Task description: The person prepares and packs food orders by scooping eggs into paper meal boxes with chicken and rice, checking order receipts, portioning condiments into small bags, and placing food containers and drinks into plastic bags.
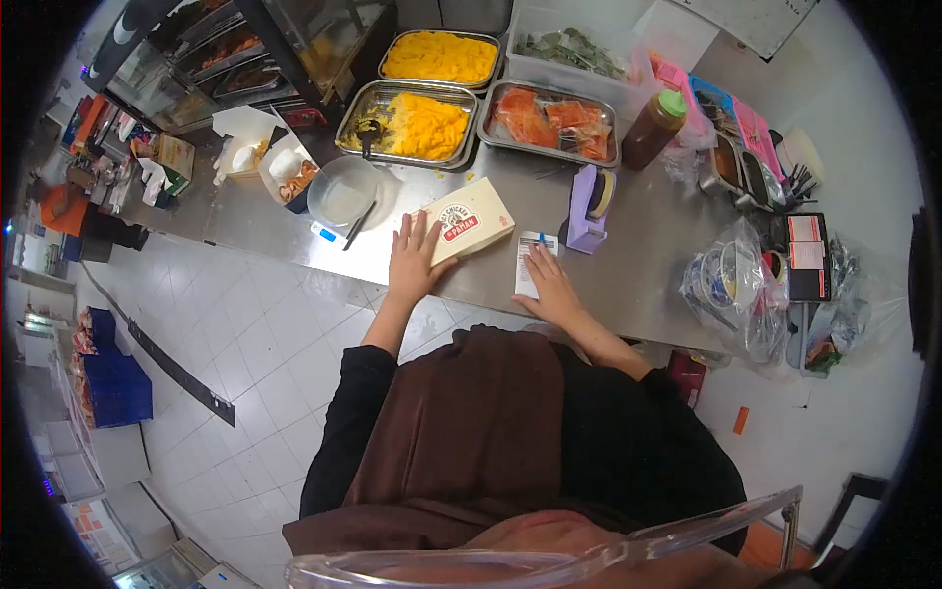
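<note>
Left fingers (419, 228): slightly spread, laid flat over the left end of a cream carton (476, 216), with the thumb by its near side; resting on top rather than gripping.
Right fingers (539, 261): nearly straight and close together, flat on a white paper slip (523, 267); pressing down or merely resting, cannot tell.
Carton: closed, printed on top with a red emblem and the word "CHICKEN"; set at an angle near the middle of the front edge of the steel worktop (643, 231).
Paper slip: lying just right of the carton, near the same edge; covered in small print, too fine to read.
Tape dispenser (587, 231): purple, loaded with a roll, standing just right of the paper slip.
Plastic bowl (339, 196): translucent, placed left of the carton.
Food boxes (289, 177): two, lids up, filled with white mounds and brown pieces, farther toward the left end.
Metal trays (545, 157): three, along the back edge; two heaped with yellow food, one bearing orange-red pieces.
Sauce bottle (653, 133): brown, green-capped, upright just right of the trays.
Plastic bag (728, 280): clear and bulging, near the right end.
</note>
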`<state>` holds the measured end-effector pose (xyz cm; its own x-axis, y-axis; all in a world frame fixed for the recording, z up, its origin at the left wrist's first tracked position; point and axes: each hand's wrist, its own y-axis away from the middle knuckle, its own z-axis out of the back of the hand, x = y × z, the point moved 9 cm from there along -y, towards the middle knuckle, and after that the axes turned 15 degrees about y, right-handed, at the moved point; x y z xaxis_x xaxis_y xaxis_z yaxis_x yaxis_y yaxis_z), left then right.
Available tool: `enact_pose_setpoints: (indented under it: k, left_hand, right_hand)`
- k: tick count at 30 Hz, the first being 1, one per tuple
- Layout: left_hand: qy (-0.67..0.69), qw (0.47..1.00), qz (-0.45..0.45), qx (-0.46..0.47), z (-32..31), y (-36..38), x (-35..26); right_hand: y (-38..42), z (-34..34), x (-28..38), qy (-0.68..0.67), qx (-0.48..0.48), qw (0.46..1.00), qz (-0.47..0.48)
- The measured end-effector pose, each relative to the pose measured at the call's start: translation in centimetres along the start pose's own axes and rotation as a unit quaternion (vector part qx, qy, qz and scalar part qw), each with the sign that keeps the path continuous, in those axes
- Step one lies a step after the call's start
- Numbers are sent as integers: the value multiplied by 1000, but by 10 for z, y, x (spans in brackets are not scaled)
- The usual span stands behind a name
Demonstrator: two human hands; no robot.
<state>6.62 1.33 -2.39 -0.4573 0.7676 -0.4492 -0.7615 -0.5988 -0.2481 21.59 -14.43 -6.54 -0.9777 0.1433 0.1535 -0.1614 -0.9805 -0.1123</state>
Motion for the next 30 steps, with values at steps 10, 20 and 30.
enact_pose_setpoints:
  k: [10, 20, 30]
  left_hand:
    - [46, 998, 16, 49, 10, -19, -1]
    - [-52, 992, 85, 79, -36, 21, -33]
    - [72, 996, -35, 44, -16, 9, -90]
  right_hand:
    - [-12, -8, -26, -66, -69, 995, -36]
    - [-34, 31, -28, -327, -152, 906, -221]
    - [-42, 16, 38, -297, -18, 955, 12]
